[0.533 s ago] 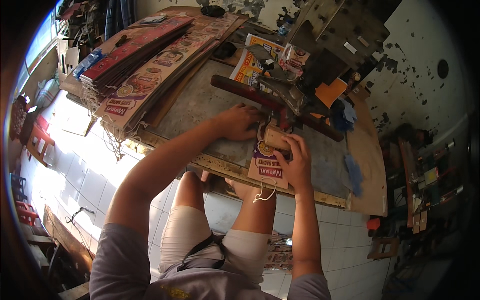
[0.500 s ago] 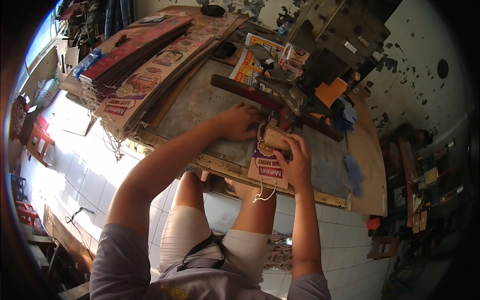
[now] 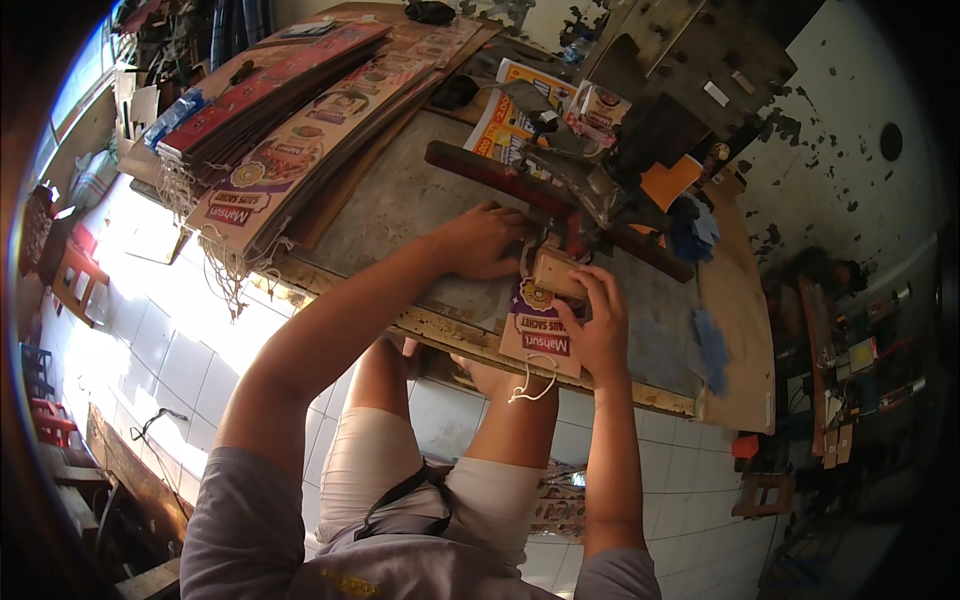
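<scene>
My right hand [image 3: 602, 325] grips a small wooden block [image 3: 560, 273], thumb on its near edge and fingers over its right end. Under the block lies a printed cardboard strip [image 3: 535, 338] in purple, tan and red, a white string [image 3: 532, 382] looped through its near end. Flat on the grey tabletop, my left hand [image 3: 487, 243] rests just left of the block, fingers stretched toward the strip's far part. Its fingertips are partly hidden near a metal press with a dark red bar [image 3: 500, 176]. The strip's far end is hidden beneath the block and press.
Stacks of long printed strips [image 3: 290, 150] with dangling strings cover the table's left side. Behind the press lie colourful printed sheets [image 3: 520, 105] and an orange piece [image 3: 670, 184]. Blue rags [image 3: 708, 350] sit at right. The worn table edge [image 3: 450, 345] runs above my legs.
The whole view has shifted slightly. Both hands, the block and the strip keep about the same places relative to each other.
</scene>
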The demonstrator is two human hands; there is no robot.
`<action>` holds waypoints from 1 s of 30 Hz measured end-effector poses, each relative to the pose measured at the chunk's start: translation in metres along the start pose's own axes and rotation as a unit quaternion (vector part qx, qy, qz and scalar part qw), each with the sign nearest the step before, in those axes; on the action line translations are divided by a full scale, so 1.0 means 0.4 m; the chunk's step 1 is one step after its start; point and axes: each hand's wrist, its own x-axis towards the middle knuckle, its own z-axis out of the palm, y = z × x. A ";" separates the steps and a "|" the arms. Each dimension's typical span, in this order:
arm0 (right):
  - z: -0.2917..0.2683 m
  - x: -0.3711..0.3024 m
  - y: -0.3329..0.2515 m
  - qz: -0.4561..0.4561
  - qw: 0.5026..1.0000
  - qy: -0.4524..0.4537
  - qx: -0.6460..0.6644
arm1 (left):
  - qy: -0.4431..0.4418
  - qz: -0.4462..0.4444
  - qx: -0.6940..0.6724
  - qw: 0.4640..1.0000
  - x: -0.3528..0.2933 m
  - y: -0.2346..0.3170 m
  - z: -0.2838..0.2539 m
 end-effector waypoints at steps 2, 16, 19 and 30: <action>-0.001 -0.002 0.005 0.002 1.000 -0.003 -0.001 | 0.002 0.003 -0.023 1.000 0.006 0.002 0.006; 0.004 -0.009 0.016 0.014 1.000 -0.014 0.006 | 0.034 -0.033 -0.001 0.999 -0.003 0.000 0.013; 0.005 -0.007 0.016 0.014 1.000 -0.016 0.007 | 0.028 -0.031 -0.006 0.999 -0.006 -0.001 0.008; 0.000 -0.003 0.005 0.005 1.000 -0.006 0.004 | 0.031 -0.007 0.037 0.999 -0.003 -0.001 0.015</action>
